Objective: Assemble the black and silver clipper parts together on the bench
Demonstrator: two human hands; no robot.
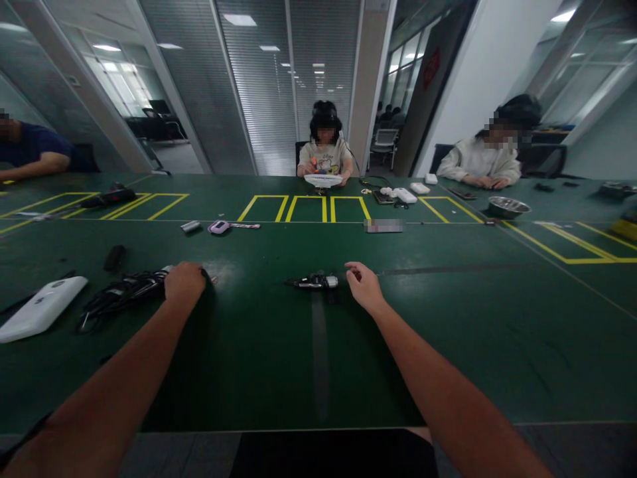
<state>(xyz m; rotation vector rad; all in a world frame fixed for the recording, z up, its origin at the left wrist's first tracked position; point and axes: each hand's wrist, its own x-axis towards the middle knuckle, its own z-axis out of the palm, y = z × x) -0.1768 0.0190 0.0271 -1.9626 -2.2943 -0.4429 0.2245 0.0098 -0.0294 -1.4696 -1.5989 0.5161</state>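
My left hand (185, 284) is closed at the right end of a bundle of coiled black cord (124, 292) on the green table. Its fingertips are hidden, so what it holds does not show. A small, blurred tip pokes out just past the knuckles. In the middle of the table lies a slim black object with a silvery end (318, 283) and a pointed left end; its kind is unclear. Just right of it, apart from it, is my right hand (365, 285), open, with loosely bent fingers and nothing in them.
A white flat device (44, 309) lies far left, near a small black block (114, 257). Farther back are a pink-and-white gadget with a strap (219, 228), a small silvery cylinder (190, 227), and a metal bowl (508, 207). Several people sit around; one opposite holds a white object (323, 180).
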